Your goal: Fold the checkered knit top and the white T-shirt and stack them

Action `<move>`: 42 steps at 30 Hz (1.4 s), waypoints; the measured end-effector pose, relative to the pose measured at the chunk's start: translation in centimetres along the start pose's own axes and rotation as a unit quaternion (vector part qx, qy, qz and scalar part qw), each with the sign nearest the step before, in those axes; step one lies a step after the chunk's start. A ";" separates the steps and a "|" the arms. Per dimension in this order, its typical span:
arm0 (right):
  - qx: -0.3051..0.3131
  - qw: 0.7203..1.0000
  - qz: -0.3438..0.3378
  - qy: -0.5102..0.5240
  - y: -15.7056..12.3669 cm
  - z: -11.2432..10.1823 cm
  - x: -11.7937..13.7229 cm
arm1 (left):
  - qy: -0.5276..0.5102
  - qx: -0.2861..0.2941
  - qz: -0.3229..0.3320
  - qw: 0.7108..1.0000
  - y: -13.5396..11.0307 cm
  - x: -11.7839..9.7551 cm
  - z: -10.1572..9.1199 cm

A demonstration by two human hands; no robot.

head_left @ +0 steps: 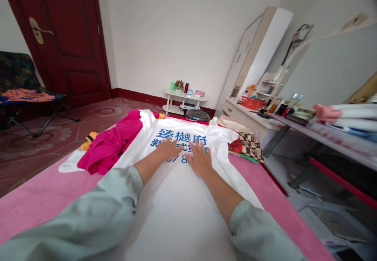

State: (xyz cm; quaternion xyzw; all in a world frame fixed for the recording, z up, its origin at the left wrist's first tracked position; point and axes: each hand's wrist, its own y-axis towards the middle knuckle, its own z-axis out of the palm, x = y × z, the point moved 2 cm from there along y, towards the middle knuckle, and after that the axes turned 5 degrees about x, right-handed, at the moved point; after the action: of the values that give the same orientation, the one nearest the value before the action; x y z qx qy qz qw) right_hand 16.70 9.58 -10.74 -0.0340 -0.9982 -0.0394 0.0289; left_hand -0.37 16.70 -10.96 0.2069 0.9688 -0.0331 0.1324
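A white T-shirt [176, 190] with blue printed characters lies spread flat on a pink bed [38, 202]. My left hand [167, 149] rests palm down on the print, fingers stretched out. Just to its right, my right hand [200, 159] also lies flat on the shirt with fingers spread. Both forearms come out of pale green sleeves. Neither hand holds anything.
A magenta garment [113, 143] lies bunched left of the shirt, a patterned cloth [247, 145] to its right. A small white table [184, 98] stands by the far wall. A dressing table [253, 114] and shelf [338, 135] line the right; a folding chair [20, 92] and red door [67, 37] are on the left.
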 end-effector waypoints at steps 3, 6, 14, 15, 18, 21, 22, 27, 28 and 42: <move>0.042 0.996 0.081 -0.005 -3.1 0.7 -4.5 | 0.034 -0.016 -0.002 0.999 -3.8 0.5 0.9; 0.071 0.990 0.118 -0.023 -4.8 0.4 -7.5 | 0.046 0.006 -0.017 0.999 -6.1 0.6 1.3; 0.058 0.993 0.080 -0.057 -9.3 -0.6 -9.0 | 0.025 0.012 0.138 0.990 -8.7 -1.8 1.7; 0.069 0.992 0.092 -0.061 -9.4 -0.9 -8.9 | 0.023 0.009 0.135 0.991 -8.9 -1.9 1.7; 0.083 0.986 0.118 -0.081 -8.3 -1.9 -7.2 | 0.020 -0.006 0.119 0.993 -9.2 -2.1 1.5; 0.057 0.996 0.058 -0.046 -6.3 -2.1 -3.2 | 0.024 -0.020 0.113 0.993 -9.2 -2.2 1.4; 0.054 0.998 0.029 -0.016 -5.8 -1.8 -1.9 | 0.025 -0.024 0.111 0.993 -9.0 -2.2 1.4; 0.036 0.998 -0.030 0.038 -5.2 0.7 1.3 | 0.019 -0.026 0.068 0.997 -8.0 -0.6 1.3; 0.030 0.999 -0.028 0.033 -5.2 1.0 1.3 | 0.021 -0.026 0.048 0.998 -7.7 -0.1 1.2; -0.010 0.999 -0.031 0.032 -5.7 1.1 1.1 | -0.004 -0.098 -0.085 0.992 -1.7 5.6 -4.1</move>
State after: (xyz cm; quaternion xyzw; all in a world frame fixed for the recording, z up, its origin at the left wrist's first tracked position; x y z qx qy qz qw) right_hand 15.10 4.03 -12.18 -0.0023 -0.9969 -0.0517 0.0589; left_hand -7.00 17.83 -8.54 0.1096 0.9809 0.0496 0.1528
